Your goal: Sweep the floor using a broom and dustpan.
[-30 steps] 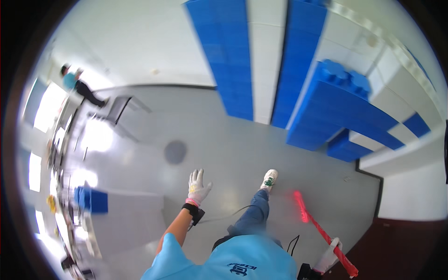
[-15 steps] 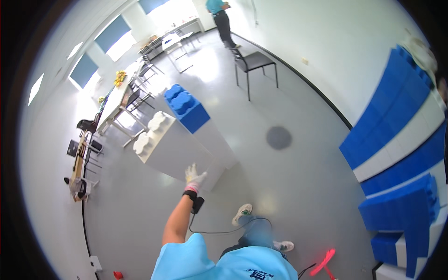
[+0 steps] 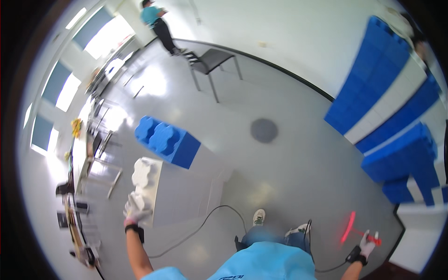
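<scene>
Down at the lower left, my left hand (image 3: 136, 208), in a white glove with a dark wrist strap, reaches out to the near end of a big white block (image 3: 146, 179) with studs on top. The fingers look curled against its near corner, but the view there is bright and smeared, so I cannot tell whether they clamp it or only touch it. That white block stands on the grey floor (image 3: 289, 168), with a large blue studded block (image 3: 167, 141) touching its far end, both at the left side of the floor.

My right hand (image 3: 367, 243), gloved the same way, is low at the lower right edge of the floor, fingers wrapped around a thin red tool (image 3: 353, 228) whose lit red tip points up and away from me. A dark cable (image 3: 200, 228) curves across the floor between my left arm and my white shoe (image 3: 258, 217).

Farther off, a grey chair (image 3: 211, 62) stands alone near the far wall. Another person (image 3: 157, 22) in a light blue top stands beyond it. Stacks of blue and white blocks (image 3: 387, 93) line the right wall, and a dark round patch (image 3: 263, 130) marks the floor's middle.
</scene>
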`<state>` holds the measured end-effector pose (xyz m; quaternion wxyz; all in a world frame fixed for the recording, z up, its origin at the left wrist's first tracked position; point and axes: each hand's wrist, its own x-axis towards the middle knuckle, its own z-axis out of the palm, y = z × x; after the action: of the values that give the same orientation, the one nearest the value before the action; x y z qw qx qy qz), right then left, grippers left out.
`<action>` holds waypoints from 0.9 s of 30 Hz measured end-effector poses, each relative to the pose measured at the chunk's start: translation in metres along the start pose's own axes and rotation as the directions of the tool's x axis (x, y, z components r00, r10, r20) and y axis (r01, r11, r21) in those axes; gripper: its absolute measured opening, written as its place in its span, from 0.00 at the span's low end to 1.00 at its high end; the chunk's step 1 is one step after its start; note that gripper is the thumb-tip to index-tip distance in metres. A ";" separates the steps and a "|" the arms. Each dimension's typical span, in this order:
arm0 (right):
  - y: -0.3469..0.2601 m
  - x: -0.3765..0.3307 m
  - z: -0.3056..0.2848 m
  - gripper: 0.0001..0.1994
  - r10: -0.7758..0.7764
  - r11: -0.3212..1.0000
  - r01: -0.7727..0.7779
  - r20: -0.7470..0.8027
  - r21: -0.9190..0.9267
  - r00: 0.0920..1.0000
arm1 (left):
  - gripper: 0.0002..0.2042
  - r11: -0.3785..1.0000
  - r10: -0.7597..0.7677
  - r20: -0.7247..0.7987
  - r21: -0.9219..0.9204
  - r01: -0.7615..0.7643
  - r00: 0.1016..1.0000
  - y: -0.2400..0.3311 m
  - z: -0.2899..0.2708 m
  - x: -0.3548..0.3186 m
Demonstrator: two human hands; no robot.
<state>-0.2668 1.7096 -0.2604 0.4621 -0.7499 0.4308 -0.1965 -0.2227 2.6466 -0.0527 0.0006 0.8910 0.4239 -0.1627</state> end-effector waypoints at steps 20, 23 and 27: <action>-0.041 0.076 -0.062 0.14 0.344 -0.557 -0.382 0.624 0.737 0.701 | 0.36 0.974 0.199 -0.431 -0.013 -0.226 0.880 0.121 0.029 -0.215; -0.048 0.100 -0.097 0.06 0.409 -0.430 -0.358 0.532 0.829 0.741 | 0.32 0.901 0.432 -0.328 0.187 -0.391 0.840 0.178 0.007 -0.241; -0.044 0.101 -0.139 0.06 0.306 -0.464 -0.399 0.566 0.791 0.766 | 0.58 0.863 0.494 -0.256 0.028 -0.505 0.831 0.254 0.003 -0.270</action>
<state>-0.2873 1.5624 -0.1639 0.9070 0.1160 0.3105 -0.2599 -0.1907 2.2795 -0.0119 0.0067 0.9838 0.1762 -0.0327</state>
